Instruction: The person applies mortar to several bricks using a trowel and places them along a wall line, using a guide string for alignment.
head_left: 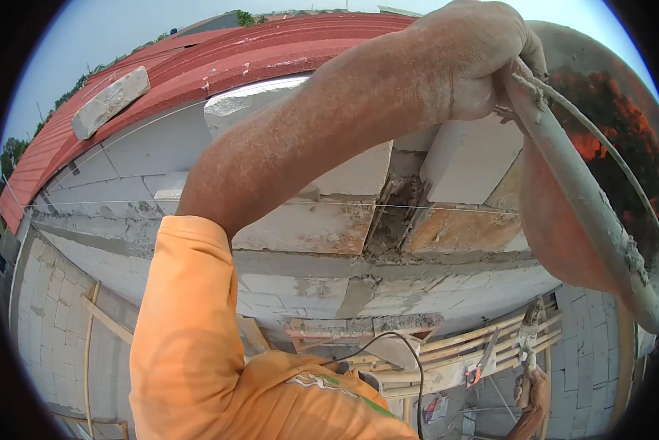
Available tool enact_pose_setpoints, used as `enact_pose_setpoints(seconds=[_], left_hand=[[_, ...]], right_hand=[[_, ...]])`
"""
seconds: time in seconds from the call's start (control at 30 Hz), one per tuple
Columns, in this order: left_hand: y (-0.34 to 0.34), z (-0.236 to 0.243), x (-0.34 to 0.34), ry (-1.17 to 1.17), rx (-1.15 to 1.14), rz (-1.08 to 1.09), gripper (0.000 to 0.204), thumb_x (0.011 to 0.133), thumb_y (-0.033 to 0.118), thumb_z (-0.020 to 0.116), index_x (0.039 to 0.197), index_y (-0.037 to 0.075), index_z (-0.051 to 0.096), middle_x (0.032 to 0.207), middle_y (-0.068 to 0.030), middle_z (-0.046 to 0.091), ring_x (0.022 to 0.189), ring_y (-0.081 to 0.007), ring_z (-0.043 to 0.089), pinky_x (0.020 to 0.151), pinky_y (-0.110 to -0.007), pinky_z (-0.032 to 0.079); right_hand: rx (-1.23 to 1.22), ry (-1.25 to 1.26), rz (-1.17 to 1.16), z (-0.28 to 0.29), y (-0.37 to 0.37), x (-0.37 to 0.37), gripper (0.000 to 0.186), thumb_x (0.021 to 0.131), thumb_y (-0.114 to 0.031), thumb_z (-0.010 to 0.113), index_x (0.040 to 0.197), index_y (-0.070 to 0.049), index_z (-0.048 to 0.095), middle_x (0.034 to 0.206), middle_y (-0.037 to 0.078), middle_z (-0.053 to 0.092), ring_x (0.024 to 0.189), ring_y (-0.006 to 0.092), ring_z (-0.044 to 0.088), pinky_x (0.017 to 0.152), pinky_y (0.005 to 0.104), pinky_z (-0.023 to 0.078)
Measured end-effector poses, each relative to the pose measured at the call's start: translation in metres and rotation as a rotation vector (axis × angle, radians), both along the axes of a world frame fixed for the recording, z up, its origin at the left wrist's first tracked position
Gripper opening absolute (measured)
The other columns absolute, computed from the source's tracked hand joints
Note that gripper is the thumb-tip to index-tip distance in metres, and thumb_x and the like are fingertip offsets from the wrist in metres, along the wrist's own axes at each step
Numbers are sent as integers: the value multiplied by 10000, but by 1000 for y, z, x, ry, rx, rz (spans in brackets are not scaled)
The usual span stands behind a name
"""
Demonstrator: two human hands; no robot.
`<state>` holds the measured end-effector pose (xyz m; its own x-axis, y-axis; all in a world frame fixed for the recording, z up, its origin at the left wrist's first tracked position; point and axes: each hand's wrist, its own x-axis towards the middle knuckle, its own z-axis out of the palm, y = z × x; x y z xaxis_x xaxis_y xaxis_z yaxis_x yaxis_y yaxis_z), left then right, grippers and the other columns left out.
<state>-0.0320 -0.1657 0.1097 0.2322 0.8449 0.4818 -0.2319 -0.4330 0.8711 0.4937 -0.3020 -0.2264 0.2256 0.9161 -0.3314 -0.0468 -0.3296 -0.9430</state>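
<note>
My left hand (491, 44), at the end of an arm that stretches up to the right, is closed on the rim of a red bucket (553, 227). The bucket is tilted, and grey mortar crusts its rim and wire handle (615, 150). Low at the right, my right hand (538, 392) is wrapped round the handle of a trowel (529, 334). Its blade points up and has mortar smears on it. In front of me runs a wall of pale blocks (300, 227), with a rough, mortar-filled gap (397, 213) between two of them.
A thin white string (271, 202) stretches along the wall. Beyond lies a red ribbed roof (271, 55), with a loose block (111, 103) resting at its edge. Below are bamboo scaffold poles (447, 367) and a tool with a red handle (473, 375). A dark cable (420, 367) loops near my body.
</note>
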Motion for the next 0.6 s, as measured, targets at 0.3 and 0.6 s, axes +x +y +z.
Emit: enact_pose_setpoints(seconds=[0.3, 0.6], left_hand=[[57, 112, -45, -254, 170, 183, 145, 913, 15, 578, 1028, -71, 601, 948, -173, 629, 778, -245, 691, 703, -372, 647], [145, 190, -175, -419, 122, 480, 115, 946, 16, 550, 1005, -72, 596, 968, -196, 636, 772, -284, 702, 716, -404, 659]], right_hand=[[-64, 81, -71, -46, -8, 10, 374, 879, -245, 638, 1148, 12, 596, 661, 115, 595, 416, 195, 565, 338, 308, 464], [-109, 134, -68, -45, -21, -7, 213, 901, -168, 614, 1019, 7, 586, 649, 124, 590, 410, 199, 559, 336, 316, 457]])
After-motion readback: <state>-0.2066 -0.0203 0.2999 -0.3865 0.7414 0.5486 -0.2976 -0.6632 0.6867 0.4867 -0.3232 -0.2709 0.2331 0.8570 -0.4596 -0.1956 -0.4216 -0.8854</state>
